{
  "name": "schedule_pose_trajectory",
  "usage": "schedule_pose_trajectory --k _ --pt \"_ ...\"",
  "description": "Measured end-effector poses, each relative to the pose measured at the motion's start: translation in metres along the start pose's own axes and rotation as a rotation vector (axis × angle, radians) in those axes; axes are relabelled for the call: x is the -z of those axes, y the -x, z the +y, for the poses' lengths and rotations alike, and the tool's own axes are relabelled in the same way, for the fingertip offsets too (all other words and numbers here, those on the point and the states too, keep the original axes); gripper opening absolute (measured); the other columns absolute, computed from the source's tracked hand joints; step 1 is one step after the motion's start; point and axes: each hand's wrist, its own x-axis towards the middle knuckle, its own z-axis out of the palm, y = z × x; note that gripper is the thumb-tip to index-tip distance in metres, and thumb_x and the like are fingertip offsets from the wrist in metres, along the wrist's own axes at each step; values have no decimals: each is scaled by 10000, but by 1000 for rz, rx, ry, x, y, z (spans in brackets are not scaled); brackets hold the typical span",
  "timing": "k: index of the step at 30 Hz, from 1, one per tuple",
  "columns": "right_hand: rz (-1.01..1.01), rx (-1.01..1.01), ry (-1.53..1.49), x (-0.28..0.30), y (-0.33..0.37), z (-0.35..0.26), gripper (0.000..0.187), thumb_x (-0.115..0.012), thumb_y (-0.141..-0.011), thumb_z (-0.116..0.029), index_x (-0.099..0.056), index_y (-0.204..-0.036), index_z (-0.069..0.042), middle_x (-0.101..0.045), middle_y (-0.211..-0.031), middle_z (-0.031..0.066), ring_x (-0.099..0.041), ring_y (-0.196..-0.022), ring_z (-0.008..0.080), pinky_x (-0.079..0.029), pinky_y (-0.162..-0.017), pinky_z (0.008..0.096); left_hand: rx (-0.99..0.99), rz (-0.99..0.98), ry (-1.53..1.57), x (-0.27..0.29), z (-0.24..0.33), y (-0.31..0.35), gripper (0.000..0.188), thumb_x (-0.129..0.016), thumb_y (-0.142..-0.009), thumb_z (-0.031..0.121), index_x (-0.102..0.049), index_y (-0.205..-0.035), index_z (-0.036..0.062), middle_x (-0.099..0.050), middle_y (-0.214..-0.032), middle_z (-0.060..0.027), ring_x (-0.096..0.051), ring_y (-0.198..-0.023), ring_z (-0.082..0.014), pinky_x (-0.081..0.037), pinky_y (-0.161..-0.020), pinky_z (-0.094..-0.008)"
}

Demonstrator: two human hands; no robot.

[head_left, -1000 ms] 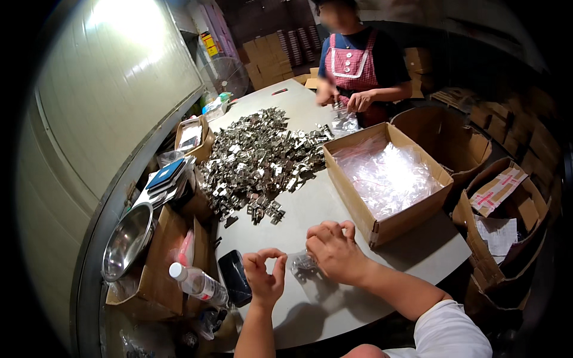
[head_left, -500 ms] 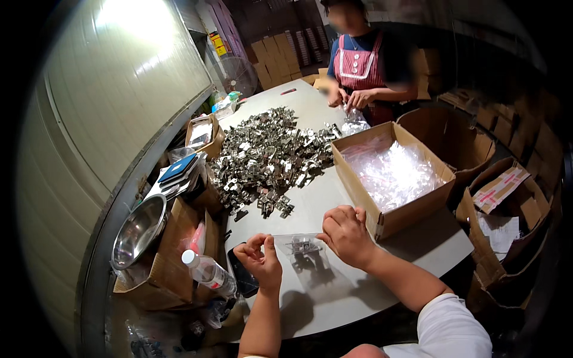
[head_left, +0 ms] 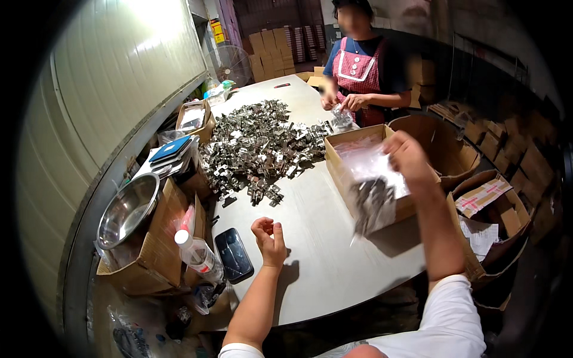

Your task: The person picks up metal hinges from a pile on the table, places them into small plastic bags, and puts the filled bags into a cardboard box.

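From my raised right hand [head_left: 407, 156], closed on its top edge, hangs a clear plastic bag [head_left: 375, 203] with grey metal pieces bunched in its lower part. The bag is smeared by motion and hangs in front of the near side of a cardboard box [head_left: 335, 174] that holds shiny clear plastic bags. My left hand [head_left: 270, 241] hovers over the near part of the table [head_left: 310, 262], fingers loosely curled, thumb apart, nothing in it. A black phone [head_left: 233, 255] lies to its left. Beyond is a wide heap of small metal pieces [head_left: 256, 146].
A clear bottle [head_left: 200, 259], a steel bowl [head_left: 128, 212] and cardboard boxes crowd the left edge. Across the table a person in a red checked apron [head_left: 358, 68] handles a clear bag [head_left: 342, 118]. Open cartons [head_left: 507, 206] stand at the right.
My right hand has lifted the filled bag up and right, toward the box. My left hand has let go of the bag. The view has shifted, and the phone now shows fully.
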Motion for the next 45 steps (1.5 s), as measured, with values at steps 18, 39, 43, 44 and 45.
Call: schedule_pose_trajectory --k 18,39,43,44,45 --pt "-506 237 599 -145 -21 19 251 -716 -781 -178 -588 -908 -4 -590 -869 116 -590 -735 211 -489 -641 310 160 -243 -43 -14 9 6 382 -609 -828 78 -416 -1157 71 -536 -1004 -159 -592 -796 -310 -503 -699 -394" --pt "-227 260 674 -358 -82 79 647 -741 -709 -458 -542 -1105 14 -554 -1044 187 -582 -948 323 -482 -824 402 92 -393 -141 -9 8 -1 446 -585 -840 338 -551 -1158 28 -591 -1139 -204 -568 -1019 -377 -461 -863 -440" --pt "-261 49 681 -394 -93 111 747 -724 -687 -550 -496 -1155 -14 -559 -1099 223 -575 -1020 379 -471 -869 441 267 -454 -287 -11 -11 1 460 -603 -831 359 -557 -1155 37 -609 -1108 -191 -564 -1060 -344 -451 -870 -424" --pt "-251 -20 597 -401 -97 114 736 -729 -691 -536 -489 -1155 -18 -561 -1105 225 -575 -1018 382 -469 -872 442 266 -460 -286 -14 -19 3 460 -603 -831 359 -557 -1155 37 -609 -1108 -191 -564 -1060 -344 -451 -870 -424" --pt "-228 -9 544 -408 -102 124 721 -739 -695 -510 -481 -1160 -22 -565 -1100 223 -576 -1015 383 -468 -873 442 265 -380 -258 -17 -28 4 455 -627 -817 350 -562 -1144 40 -610 -1112 -187 -561 -1069 -334 -449 -873 -418"
